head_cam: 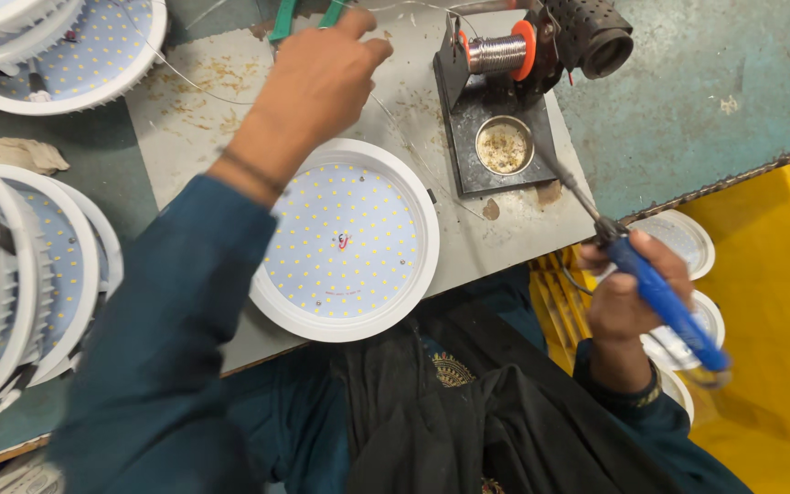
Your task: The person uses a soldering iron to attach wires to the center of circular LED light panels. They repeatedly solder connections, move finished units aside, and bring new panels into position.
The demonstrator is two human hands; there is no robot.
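Left hand [322, 78] is up at the top middle of the frame, fingers pinched shut on a thin wire [395, 123] that runs down over the grey board [505, 238]. Just below it lies a round white lamp [347, 240] w/ lots of yellow dots, flat on the board in the middle. Right hand [628, 306] is at the lower right, closed tight round a blue iron [665, 306]; its tip points up-left at the black stand [496, 110]. The stand has a wire spool [497, 53] & a small round cup [504, 145]. More lamps [38, 274] are stacked at the left edge.
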